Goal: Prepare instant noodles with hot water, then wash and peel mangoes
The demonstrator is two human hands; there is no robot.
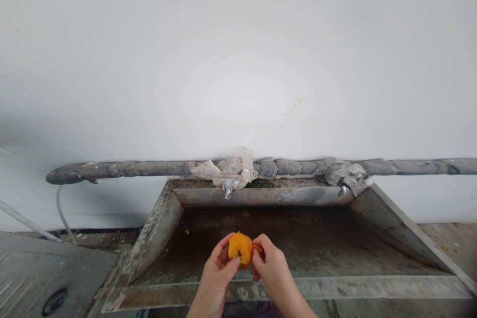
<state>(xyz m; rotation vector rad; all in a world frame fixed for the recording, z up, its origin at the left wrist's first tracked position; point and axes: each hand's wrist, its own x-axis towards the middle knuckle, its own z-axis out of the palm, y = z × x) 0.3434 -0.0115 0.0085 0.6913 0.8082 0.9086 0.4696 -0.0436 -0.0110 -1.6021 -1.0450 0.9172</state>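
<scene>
My left hand [220, 268] is closed round the left side of a rough, bright orange lump [240, 247], which looks like a peeled orange; its exact kind is not certain. A small dark spot shows low on its front, beside my left thumb. On its right side, my right hand [269, 259] pinches a small brownish-orange piece [257, 248] between thumb and forefinger. Whether this piece is still attached to the lump I cannot tell. Both hands are above the near part of a long, stained metal sink [346, 283].
Behind the sink runs a wrapped grey pipe [160, 168] with a left tap [228, 188] and a right tap [346, 188], both bound in plastic. A small yellow scrap [187, 232] lies in the sink. A metal surface [30, 273] stands at left, before a white wall [238, 59].
</scene>
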